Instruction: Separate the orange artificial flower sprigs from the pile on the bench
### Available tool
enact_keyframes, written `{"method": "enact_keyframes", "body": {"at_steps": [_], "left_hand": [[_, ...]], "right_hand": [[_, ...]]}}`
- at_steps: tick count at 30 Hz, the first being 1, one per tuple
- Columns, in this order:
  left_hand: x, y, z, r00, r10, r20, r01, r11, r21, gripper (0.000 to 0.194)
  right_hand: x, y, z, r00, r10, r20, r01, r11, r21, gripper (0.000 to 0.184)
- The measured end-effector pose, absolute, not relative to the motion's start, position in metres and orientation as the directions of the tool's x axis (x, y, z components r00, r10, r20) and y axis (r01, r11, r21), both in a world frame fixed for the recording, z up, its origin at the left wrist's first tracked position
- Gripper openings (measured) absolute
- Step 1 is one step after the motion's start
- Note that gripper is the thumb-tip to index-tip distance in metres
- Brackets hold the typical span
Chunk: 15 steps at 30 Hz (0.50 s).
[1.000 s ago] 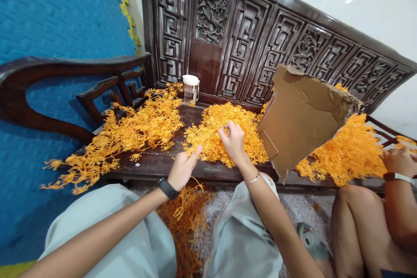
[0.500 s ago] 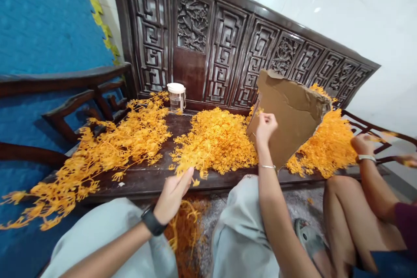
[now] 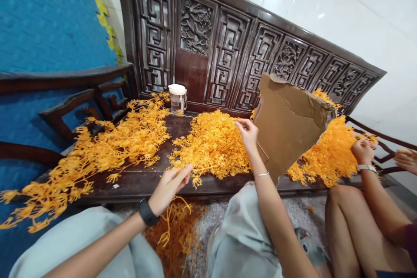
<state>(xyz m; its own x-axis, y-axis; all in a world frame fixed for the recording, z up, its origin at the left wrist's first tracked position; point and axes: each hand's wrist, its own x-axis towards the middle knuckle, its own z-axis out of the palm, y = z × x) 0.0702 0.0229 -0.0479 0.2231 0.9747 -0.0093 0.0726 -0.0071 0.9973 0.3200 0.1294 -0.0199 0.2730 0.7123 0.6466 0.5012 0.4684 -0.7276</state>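
A mound of orange artificial flower pieces (image 3: 218,139) lies on the dark wooden bench in front of me. At its front edge, my left hand (image 3: 170,186), wearing a black watch, is closed with thumb and fingers together on an orange flower sprig (image 3: 177,166), which partly blends into the mound. My right hand (image 3: 249,134), with a thin bangle, is raised over the mound's right side. Its thumb and fingertips are pinched together; what they hold, if anything, is too small to make out. Longer branched orange sprigs (image 3: 130,139) spread over the bench at left.
A brown cardboard sheet (image 3: 289,126) leans upright right of the mound. Behind it lies another orange pile (image 3: 335,152), where a co-worker's hands (image 3: 363,151) are busy. A white-lidded cup (image 3: 177,97) stands by the carved backrest (image 3: 195,67). Orange stems (image 3: 176,230) lie below, between my knees.
My right hand has moved left and slightly down, from in front of the cardboard to over the mound. My left hand has stayed nearly in place. The co-worker's hands have shifted.
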Motion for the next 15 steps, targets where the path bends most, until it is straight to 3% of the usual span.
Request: {"method": "enact_keyframes", "body": {"at_steps": [8,15], "left_hand": [[0.065,0.028,-0.056,0.198,0.979,-0.048,0.007,0.047,0.999,0.043],[0.053,0.03,-0.062,0.188,0.98,-0.07,-0.098,0.089,0.991,0.04]], "right_hand": [[0.316,0.142,-0.021,0.061,0.693,0.718,0.69,0.49,-0.532,0.015],[0.294,0.131,-0.011,0.082,0.641,0.763,0.68,0.523,-0.513,0.016]]}}
